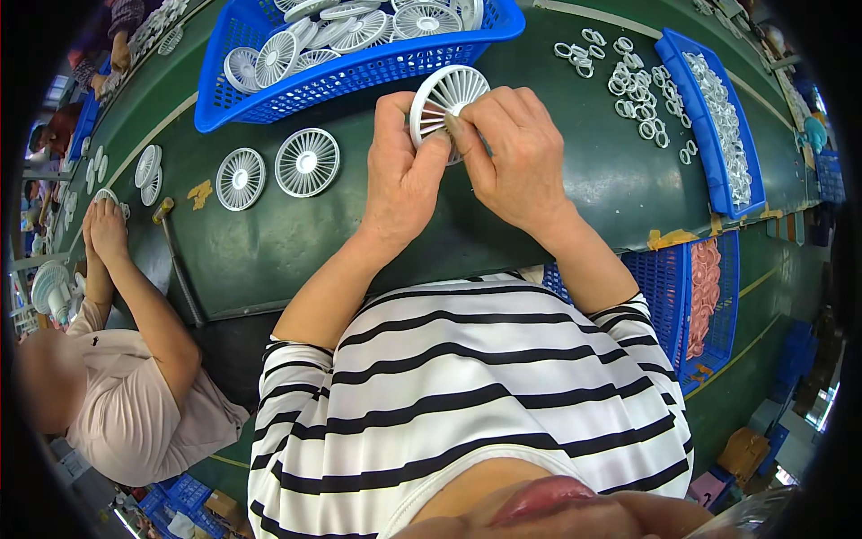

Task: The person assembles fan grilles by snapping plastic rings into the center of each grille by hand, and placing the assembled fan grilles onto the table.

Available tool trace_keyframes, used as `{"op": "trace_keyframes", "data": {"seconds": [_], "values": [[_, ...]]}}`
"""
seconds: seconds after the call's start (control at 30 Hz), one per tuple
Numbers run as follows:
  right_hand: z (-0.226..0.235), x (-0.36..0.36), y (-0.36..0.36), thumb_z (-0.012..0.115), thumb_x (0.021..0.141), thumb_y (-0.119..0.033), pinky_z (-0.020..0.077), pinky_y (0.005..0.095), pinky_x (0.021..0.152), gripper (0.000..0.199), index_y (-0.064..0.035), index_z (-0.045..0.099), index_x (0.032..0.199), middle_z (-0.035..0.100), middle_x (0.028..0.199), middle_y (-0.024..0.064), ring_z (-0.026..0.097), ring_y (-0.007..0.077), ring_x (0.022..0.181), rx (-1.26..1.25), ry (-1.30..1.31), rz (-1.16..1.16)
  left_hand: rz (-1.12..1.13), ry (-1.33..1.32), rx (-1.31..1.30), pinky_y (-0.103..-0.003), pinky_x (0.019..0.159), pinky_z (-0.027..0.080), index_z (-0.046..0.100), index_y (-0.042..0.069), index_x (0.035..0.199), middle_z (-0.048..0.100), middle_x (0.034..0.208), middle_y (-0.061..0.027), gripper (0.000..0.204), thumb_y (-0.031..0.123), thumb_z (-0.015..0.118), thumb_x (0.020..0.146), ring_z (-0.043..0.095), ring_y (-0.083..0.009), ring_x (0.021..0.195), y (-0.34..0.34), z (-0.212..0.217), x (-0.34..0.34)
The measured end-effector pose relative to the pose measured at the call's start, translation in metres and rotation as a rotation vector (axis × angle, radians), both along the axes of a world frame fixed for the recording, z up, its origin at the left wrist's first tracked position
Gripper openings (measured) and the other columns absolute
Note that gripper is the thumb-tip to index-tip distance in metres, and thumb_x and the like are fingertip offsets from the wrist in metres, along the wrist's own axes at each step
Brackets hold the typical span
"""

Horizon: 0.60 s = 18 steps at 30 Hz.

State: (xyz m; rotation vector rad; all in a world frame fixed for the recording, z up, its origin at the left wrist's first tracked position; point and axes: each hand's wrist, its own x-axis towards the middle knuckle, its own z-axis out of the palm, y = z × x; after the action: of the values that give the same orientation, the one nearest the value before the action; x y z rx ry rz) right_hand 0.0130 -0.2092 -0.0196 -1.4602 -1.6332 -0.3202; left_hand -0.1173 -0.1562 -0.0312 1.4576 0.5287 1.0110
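Observation:
My left hand (397, 175) is closed round the rim of a white round fan grille (453, 87), held tilted above the green table. The thumb of that hand lies across the grille's lower part. My right hand (521, 154) is pinched at the middle of the grille, thumb and forefinger close together. Whatever sits between those fingertips is hidden. Two more white spoked grilles, one (307, 163) nearer my left hand and another (241, 179) further left, lie flat on the table.
Beyond my hands stands a blue basket (359, 79) full of grilles. White rings (639, 94) lie scattered at the right, beside a blue tray (709, 135) of small clear parts. A hammer (180, 256) lies left, near a co-worker's hands (106, 229). Pink parts (705, 287) fill a lower basket.

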Motion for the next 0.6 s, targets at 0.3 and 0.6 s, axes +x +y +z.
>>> {"op": "trace_keyframes", "data": {"seconds": [0.3, 0.6], "values": [[-0.004, 0.003, -0.009, 0.074, 0.070, -0.027, 0.0214, 0.0473, 0.105, 0.025, -0.0141, 0.069, 0.091, 0.066, 0.101, -0.0045, 0.054, 0.0196, 0.108, 0.154, -0.074, -0.242, -0.186, -0.173, -0.346, -0.028, 0.088, 0.047, 0.041, -0.004, 0.125, 0.054, 0.117, -0.0119, 0.044, -0.001, 0.051, 0.082, 0.054, -0.0143, 0.105, 0.002, 0.010, -0.006], [-0.005, 0.038, -0.027, 0.064, 0.084, -0.018, 0.0331, 0.0441, 0.103, 0.024, -0.0082, 0.068, 0.106, 0.059, 0.124, 0.0069, 0.047, 0.0261, 0.123, -0.124, 0.276, 0.498, -0.315, -0.058, -0.330, -0.025, 0.084, 0.048, 0.045, -0.002, 0.127, 0.060, 0.108, -0.0075, 0.047, 0.014, 0.065, 0.088, 0.059, -0.0114, 0.095, -0.011, 0.005, -0.002]]}}
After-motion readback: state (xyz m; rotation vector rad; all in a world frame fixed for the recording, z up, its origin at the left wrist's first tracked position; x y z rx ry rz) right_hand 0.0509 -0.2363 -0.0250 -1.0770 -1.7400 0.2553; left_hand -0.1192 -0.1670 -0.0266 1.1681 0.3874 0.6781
